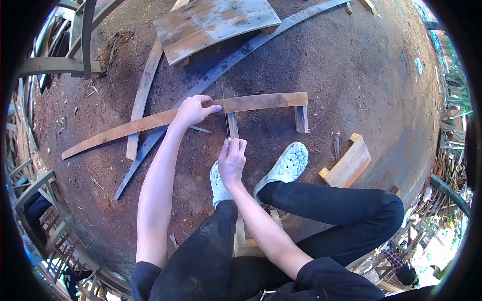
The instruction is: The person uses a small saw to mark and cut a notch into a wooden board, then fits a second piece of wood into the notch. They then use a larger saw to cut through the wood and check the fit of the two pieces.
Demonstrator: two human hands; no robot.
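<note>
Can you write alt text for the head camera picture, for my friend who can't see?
A person's left hand rests on a long, narrow brown wooden plank while the right hand holds a thin, straight tool against it. White textured clogs are on the reddish-brown dirt ground below.

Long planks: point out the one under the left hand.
The brown plank, crossing over the grey plank and the pale plank; the left hand touches neither of those.
</note>
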